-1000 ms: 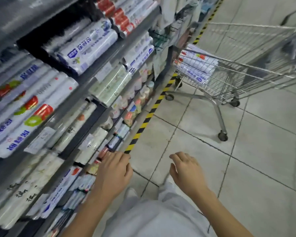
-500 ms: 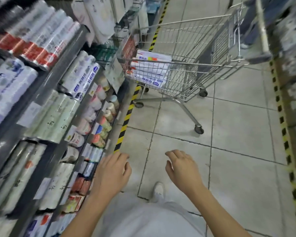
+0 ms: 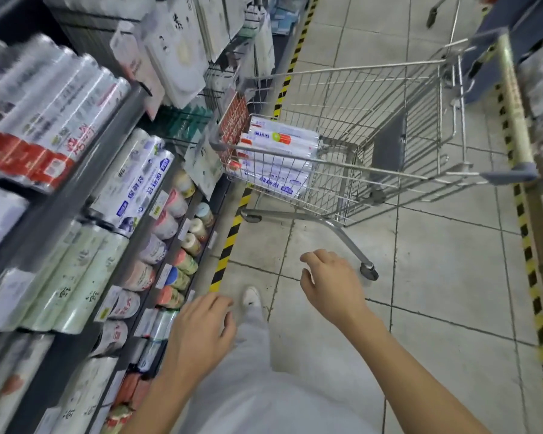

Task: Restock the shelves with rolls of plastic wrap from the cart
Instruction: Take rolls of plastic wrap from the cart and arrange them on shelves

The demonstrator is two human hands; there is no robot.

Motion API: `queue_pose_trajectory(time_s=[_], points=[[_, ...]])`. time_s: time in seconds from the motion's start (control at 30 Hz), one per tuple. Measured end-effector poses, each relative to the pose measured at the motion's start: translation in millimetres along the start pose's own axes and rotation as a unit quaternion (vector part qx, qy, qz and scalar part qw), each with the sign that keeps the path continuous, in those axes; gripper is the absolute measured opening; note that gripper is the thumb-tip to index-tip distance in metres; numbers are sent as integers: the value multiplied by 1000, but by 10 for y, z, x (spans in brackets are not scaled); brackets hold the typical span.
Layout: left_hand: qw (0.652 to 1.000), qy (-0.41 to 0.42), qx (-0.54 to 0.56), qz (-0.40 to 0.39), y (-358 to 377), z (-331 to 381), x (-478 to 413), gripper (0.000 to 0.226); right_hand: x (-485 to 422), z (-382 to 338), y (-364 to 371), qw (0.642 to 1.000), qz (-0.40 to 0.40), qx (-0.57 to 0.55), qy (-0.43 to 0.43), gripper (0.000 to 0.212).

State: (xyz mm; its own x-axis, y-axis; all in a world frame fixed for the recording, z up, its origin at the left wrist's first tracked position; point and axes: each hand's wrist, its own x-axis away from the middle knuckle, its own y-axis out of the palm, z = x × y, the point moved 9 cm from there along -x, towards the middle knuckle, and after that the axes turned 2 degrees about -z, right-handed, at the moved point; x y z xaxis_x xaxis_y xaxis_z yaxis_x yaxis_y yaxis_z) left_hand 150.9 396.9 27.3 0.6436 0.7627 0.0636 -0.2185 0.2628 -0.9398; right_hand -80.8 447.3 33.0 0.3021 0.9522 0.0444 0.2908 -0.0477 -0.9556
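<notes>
Metal cart [image 3: 373, 98] holds plastic wrap rolls [image 3: 279, 142]; left hand [image 3: 198, 333], right hand [image 3: 332, 286] relaxed

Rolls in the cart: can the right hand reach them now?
Probably not yet: the right hand hangs over the floor, short of the cart, and the rolls lie at its front end. The open top leaves the way free once closer.

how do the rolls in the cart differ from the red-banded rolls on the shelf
The rolls in the cart are stacked in a wire basket, white with blue print; the red-banded rolls lie side by side on a shelf, red at one end. Both are long cylinders.
</notes>
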Motion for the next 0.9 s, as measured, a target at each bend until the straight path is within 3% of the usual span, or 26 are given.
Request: queue_pose_trajectory(time_s=[0.27, 0.47, 0.7, 0.9], points=[[997, 71, -6, -20, -305, -165, -1751, 8, -969, 59, -121, 999, 3, 2, 34, 17], [992, 124, -15, -11, -537, -123, -3039, 25, -1561, 179, -135, 997, 0, -7, 78, 17], [993, 115, -23, -15, -483, -126, -4316, 29, -2545, 653, -40, 995, -30, -20, 89, 17], [993, 68, -40, -84, -168, -169, -5024, 33, -3559, 1200, 118, 991, -98, -38, 78, 10]])
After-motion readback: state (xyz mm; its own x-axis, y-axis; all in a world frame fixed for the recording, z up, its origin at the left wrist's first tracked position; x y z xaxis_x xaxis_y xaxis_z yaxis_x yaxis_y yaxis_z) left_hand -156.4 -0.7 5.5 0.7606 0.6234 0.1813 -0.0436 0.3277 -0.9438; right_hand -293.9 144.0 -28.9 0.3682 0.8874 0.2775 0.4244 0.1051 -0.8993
